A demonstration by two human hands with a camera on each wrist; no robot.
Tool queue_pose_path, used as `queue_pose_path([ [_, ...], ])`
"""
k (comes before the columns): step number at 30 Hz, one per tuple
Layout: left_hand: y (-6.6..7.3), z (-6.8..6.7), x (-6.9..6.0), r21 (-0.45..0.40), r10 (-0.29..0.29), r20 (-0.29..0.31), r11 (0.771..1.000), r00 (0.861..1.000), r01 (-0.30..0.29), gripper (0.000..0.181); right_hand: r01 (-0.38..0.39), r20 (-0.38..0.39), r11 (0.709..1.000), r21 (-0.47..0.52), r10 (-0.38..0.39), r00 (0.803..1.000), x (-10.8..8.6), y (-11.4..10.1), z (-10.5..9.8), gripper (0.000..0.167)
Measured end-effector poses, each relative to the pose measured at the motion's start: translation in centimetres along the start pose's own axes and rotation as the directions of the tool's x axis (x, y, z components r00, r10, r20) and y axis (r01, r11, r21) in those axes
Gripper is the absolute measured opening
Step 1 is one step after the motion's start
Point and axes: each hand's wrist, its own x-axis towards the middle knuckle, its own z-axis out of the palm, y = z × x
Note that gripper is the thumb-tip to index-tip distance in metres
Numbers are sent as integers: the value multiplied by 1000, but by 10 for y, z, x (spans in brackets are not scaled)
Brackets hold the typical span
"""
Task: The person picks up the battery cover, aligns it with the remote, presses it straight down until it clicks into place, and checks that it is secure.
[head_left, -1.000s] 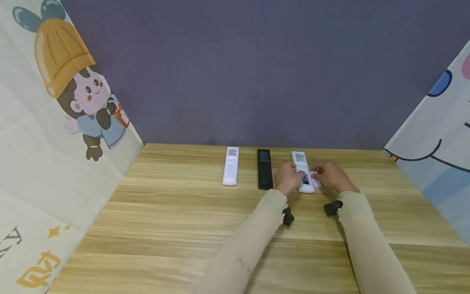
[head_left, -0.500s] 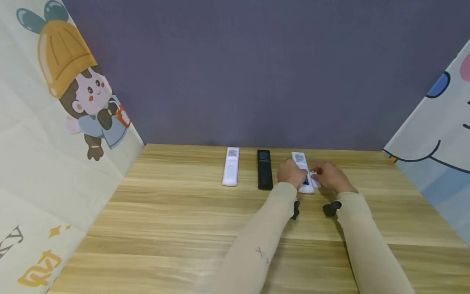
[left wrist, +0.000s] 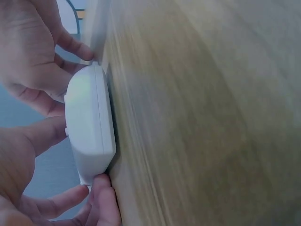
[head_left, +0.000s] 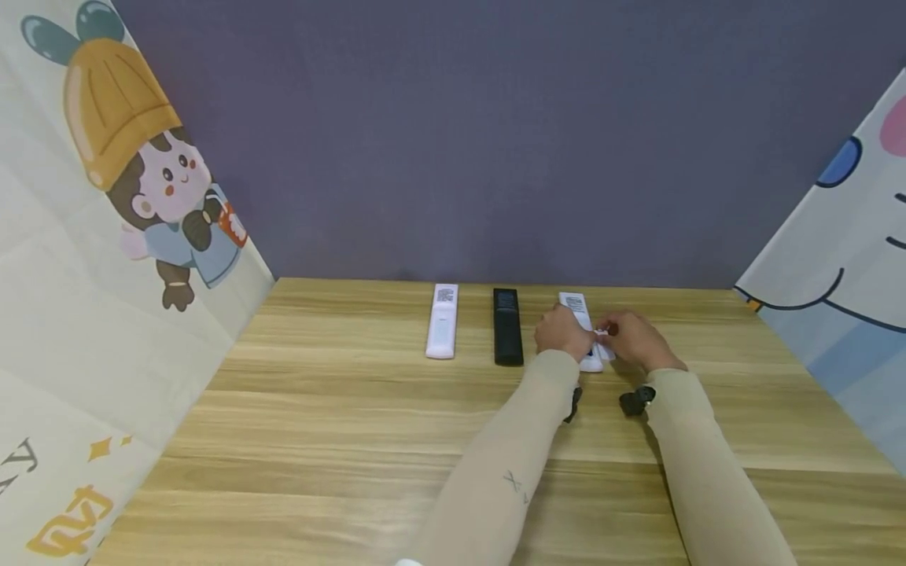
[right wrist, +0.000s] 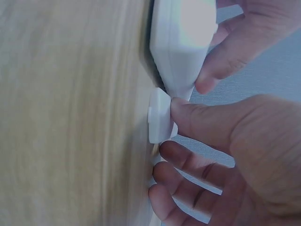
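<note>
Grey-purple backing (head_left: 453, 141) stands behind a wood-grain table (head_left: 340, 424), with cartoon-printed cloth on both sides. On the table, seen from the head, a white remote on the far left (head_left: 442, 326) and a black remote (head_left: 507, 330) lie apart, backs up. To the right of the black one, the handled white remote (head_left: 580, 316) lies on the table between the person's hands, its label end pointing away.

The left hand (head_left: 564, 332) grips this remote across its middle, thumb on the upper face and fingers against the side. The right hand (head_left: 637, 339) pinches a small white cover (right wrist: 160, 117) just beside the remote's edge. A blue patch (head_left: 589, 354) near the left thumb is probably a battery, though the hand hides too much to be sure.

For good work here, I judge that the left hand should keep the remote flat and take the load, its thumb clear of the recess. The cover is best held lightly by its edges and squared with the remote's body before any pressure, since forcing it askew could strain a thin tab.
</note>
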Motion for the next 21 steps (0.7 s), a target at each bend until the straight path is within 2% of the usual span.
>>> queue_pose_path([
  [4, 1, 4, 0, 24, -12, -44, 1000, 999, 13, 54, 2, 1, 1000, -3, -2, 1000, 1, 0, 1, 24],
  [8, 2, 6, 2, 41, -17, -58, 999, 998, 19, 53, 7, -1, 1000, -4, -7, 1000, 1, 1, 2, 24],
  [15, -1, 6, 2, -46, -24, -49, 999, 999, 22, 49, -2, -8, 1000, -7, 2, 1000, 0, 1, 2, 23],
  [21, -4, 5, 1, -91, -58, -22, 994, 998, 56, 48, -2, -16, 1000, -11, 2, 1000, -2, -1, 0, 24],
])
